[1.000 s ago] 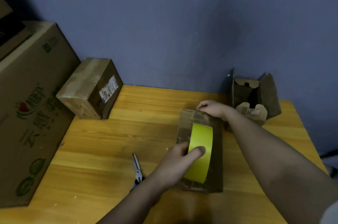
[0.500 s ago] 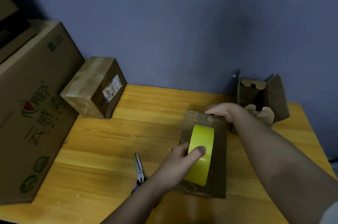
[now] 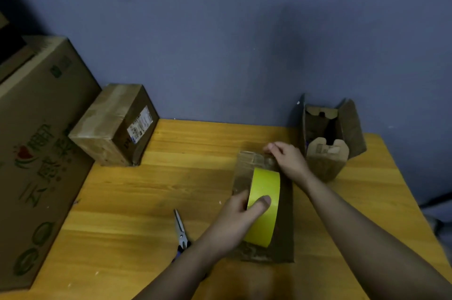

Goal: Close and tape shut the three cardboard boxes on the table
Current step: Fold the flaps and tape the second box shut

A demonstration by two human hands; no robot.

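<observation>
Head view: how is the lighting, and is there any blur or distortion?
Head view: dim overall, a broad shadow on the wall; wide-angle bending at the big printed carton; the yellow tape roll reads sharp, and the shipping label is too soft to read.

From my remote view, the closed box (image 3: 283, 204) lies at table (image 3: 137, 201) centre, the tape roll (image 3: 264, 206) on it. Scissors (image 3: 181, 231) lie just beside it at 9 o'clock. The open box (image 3: 327, 143) stands at 1 o'clock, the labelled box (image 3: 115, 125) at 10 o'clock, the large carton (image 3: 36, 152) beyond at 9 o'clock.
</observation>
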